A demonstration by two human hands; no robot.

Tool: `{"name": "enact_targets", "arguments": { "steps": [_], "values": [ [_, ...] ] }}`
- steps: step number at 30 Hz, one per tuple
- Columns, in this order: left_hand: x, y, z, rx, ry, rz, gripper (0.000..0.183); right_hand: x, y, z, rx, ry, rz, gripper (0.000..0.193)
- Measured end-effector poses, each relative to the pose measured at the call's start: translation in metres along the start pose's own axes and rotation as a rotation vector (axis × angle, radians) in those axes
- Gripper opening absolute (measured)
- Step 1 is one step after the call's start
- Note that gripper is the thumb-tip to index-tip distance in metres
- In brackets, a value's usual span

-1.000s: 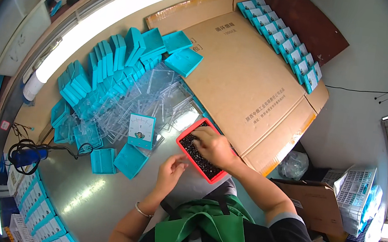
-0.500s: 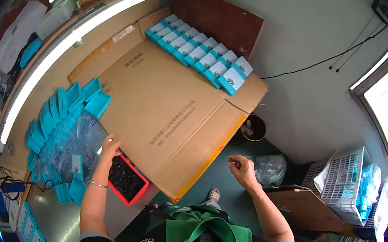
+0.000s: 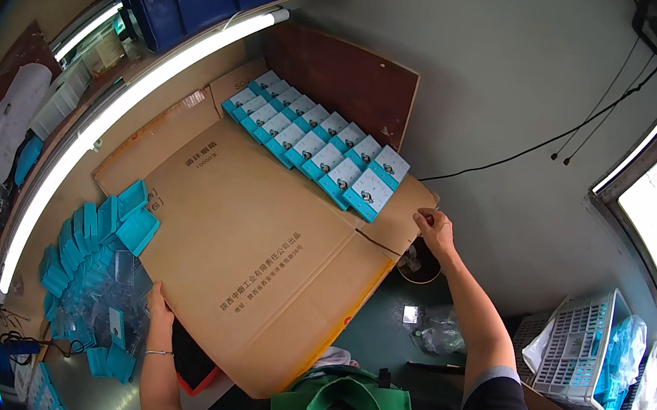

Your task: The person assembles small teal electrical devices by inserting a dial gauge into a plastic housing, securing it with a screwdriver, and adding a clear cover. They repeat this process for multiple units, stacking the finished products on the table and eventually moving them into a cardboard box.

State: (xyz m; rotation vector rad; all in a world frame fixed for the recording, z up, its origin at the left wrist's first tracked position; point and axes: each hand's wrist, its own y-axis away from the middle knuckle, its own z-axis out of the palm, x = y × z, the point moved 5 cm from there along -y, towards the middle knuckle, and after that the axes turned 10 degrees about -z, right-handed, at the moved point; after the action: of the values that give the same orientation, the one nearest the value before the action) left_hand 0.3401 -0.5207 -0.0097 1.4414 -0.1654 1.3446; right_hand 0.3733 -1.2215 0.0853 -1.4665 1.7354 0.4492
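Observation:
A large brown cardboard sheet (image 3: 235, 218) lies before me, bearing overlapping rows of teal boxes with white printed faces (image 3: 305, 150) along its far side. My left hand (image 3: 162, 312) is closed at the sheet's near-left edge, its fingers partly hidden there. Out at the far right corner, my right hand (image 3: 439, 232) pinches the cardboard between thumb and fingers. A red tray of small dark pieces (image 3: 192, 361) shows beside my left wrist, mostly hidden by the sheet. Left of that hand sit a heap of clear plastic pieces (image 3: 108, 292) and several open teal trays (image 3: 97, 228).
A dark red board (image 3: 354, 76) stands behind the boxes. Below the sheet's right edge are a round bin (image 3: 420, 268) and a clear plastic bag (image 3: 441, 329) on the floor. White crates (image 3: 575, 349) stand at right. A lit tube (image 3: 127, 96) runs above the left side.
My right hand has gone from over the floor up to the sheet's far right corner. My left hand has left the red tray's rim for the sheet's edge. The sheet now covers more of the tray.

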Motion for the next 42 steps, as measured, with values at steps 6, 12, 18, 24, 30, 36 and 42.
{"name": "enact_targets", "arguments": {
  "steps": [6,12,18,24,30,36,42],
  "values": [
    [-0.024,-0.002,-0.016,0.028,0.081,-0.038,0.036,0.058,-0.095,0.022,0.016,0.189,0.032,0.045],
    [-0.020,0.004,-0.023,0.129,0.009,0.033,0.031,0.119,-0.167,0.067,-0.148,0.166,-0.004,0.052],
    [-0.021,0.037,-0.009,0.419,-0.157,0.105,0.032,0.143,-0.207,0.094,-0.477,0.184,-0.182,0.055],
    [-0.016,0.074,0.012,0.598,-0.238,0.333,0.026,0.063,-0.220,0.079,-0.859,-0.099,0.070,0.060],
    [-0.013,0.104,0.013,0.603,-0.155,0.401,0.027,0.090,-0.226,0.067,-0.725,-0.243,0.040,0.058],
    [-0.025,0.155,0.006,0.572,-0.035,0.417,0.031,0.063,-0.203,0.032,-0.668,-0.351,-0.112,0.053],
    [-0.037,0.216,-0.024,0.603,-0.094,0.413,0.031,0.018,-0.159,0.000,-0.668,-0.331,-0.230,0.055]
  ]
}}
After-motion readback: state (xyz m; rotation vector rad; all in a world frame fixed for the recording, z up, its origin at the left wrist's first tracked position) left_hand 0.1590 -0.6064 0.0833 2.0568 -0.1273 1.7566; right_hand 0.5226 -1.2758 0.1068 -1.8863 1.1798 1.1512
